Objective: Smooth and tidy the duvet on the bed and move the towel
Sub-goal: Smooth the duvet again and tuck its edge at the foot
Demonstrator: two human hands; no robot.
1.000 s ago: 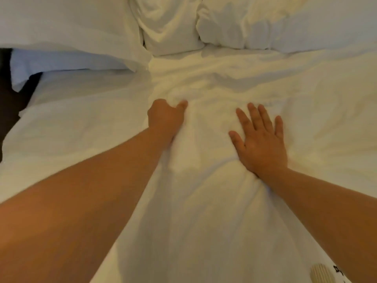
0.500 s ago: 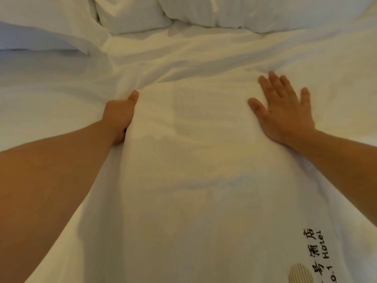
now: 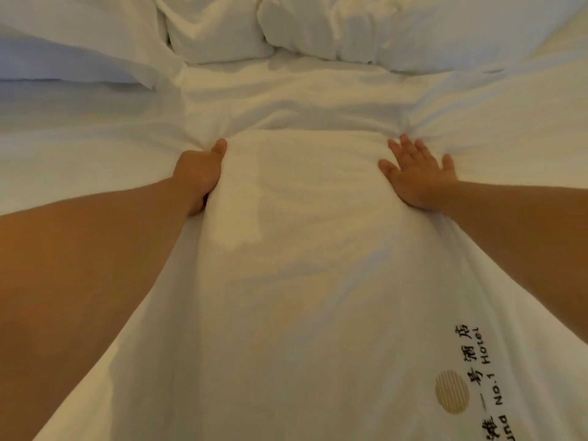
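Nearest: printed hotel logo (image 3: 458, 389) on white duvet (image 3: 302, 297), bottom right. Mid: my left hand (image 3: 200, 176), thumb up, fingers hidden in a fold, so grip can't be told; my right hand (image 3: 416, 178) flat on duvet, fingers spread, holding nothing. Far: creased fabric w/ pillows (image 3: 334, 23) behind. Towel not identifiable.

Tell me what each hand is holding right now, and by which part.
The left hand grips a fold of the white duvet at the left of the raised strip between the hands. The right hand holds nothing: it presses flat on the duvet.
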